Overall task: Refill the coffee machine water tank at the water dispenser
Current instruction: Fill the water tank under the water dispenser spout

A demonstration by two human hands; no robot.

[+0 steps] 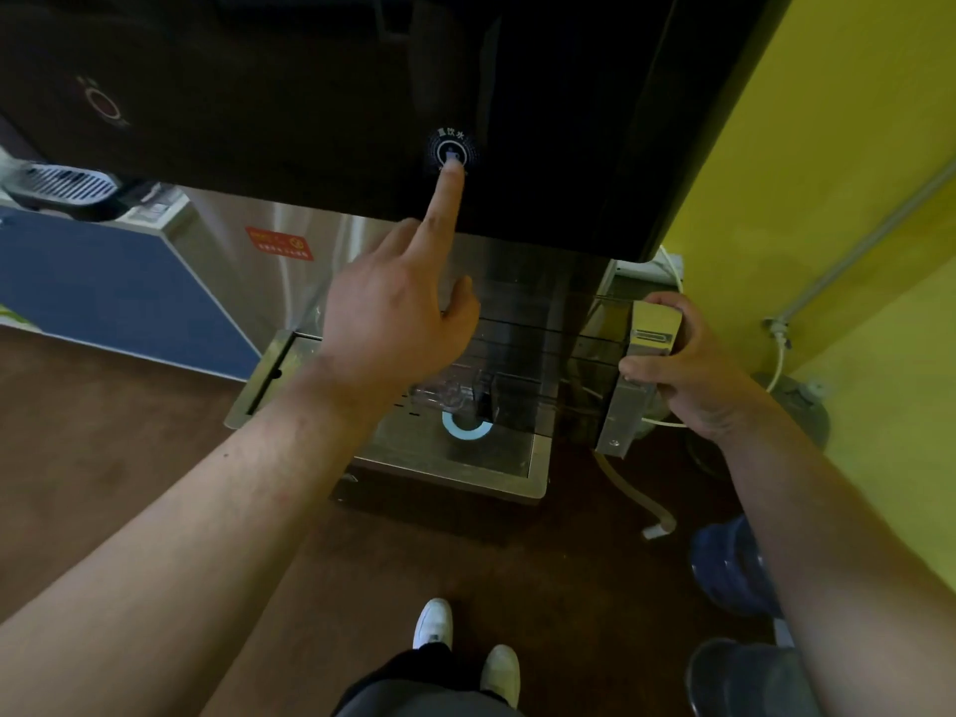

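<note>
Left hand [393, 313], forefinger extended, presses the lit "直饮水" button [451, 153]; right hand [688, 370], grip clamped, steadies the clear water tank [543, 354].

- The clear, boxy plastic water tank [538, 354] from the coffee machine sits right of centre in the frame. I hold it level under the dispenser's overhang, above the steel drip tray [455, 468], gripping its metallic right end. A pale blue ring shows at its bottom; I cannot tell its water level.
- The tall water dispenser [310, 95], with a glossy black front panel above a brushed steel body, fills the upper half of the frame. A round lit button [452, 153] glows white on the panel, upper centre, under my fingertip.
</note>
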